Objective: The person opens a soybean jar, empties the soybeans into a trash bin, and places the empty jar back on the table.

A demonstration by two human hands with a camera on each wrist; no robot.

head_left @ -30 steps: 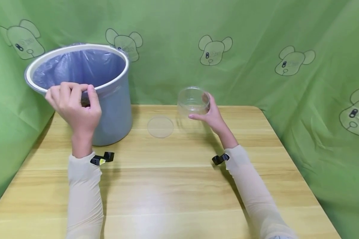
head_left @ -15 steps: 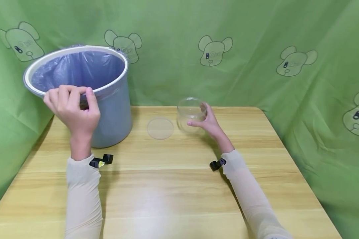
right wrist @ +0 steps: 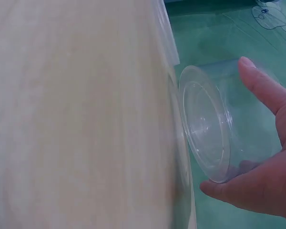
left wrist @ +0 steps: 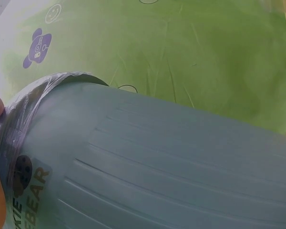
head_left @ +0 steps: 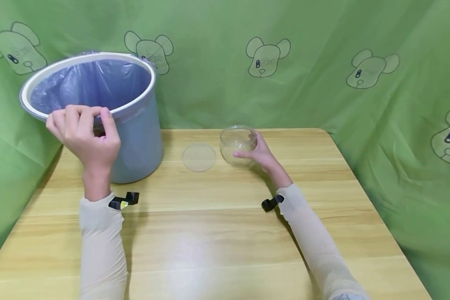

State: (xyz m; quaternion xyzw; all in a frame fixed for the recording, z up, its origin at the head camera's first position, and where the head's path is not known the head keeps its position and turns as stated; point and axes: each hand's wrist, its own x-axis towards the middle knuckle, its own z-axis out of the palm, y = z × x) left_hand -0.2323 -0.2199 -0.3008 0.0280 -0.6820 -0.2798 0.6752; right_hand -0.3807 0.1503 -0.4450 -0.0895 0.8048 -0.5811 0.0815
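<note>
My left hand (head_left: 84, 135) pinches the near rim of a tall grey-blue trash bin (head_left: 139, 143), thumb and fingers bent over its edge. The bin leans a little toward the left, lined with a translucent plastic bag (head_left: 97, 81). Across the table, my right hand (head_left: 260, 153) holds a clear round plastic tub (head_left: 237, 143), thumb in front and fingers around the far side. From the right wrist, the tub's base (right wrist: 200, 129) shows right at the tabletop. A clear round lid (head_left: 199, 157) lies flat between bin and tub.
The pale wooden table (head_left: 217, 233) ends just behind the tub. A green printed cloth (head_left: 210, 75) hangs along the back and both sides. Small black cameras sit on both wrists.
My right hand has lowered the clear tub down to the tabletop. My left hand keeps its grip on the bin's rim, and the lid stays where it was.
</note>
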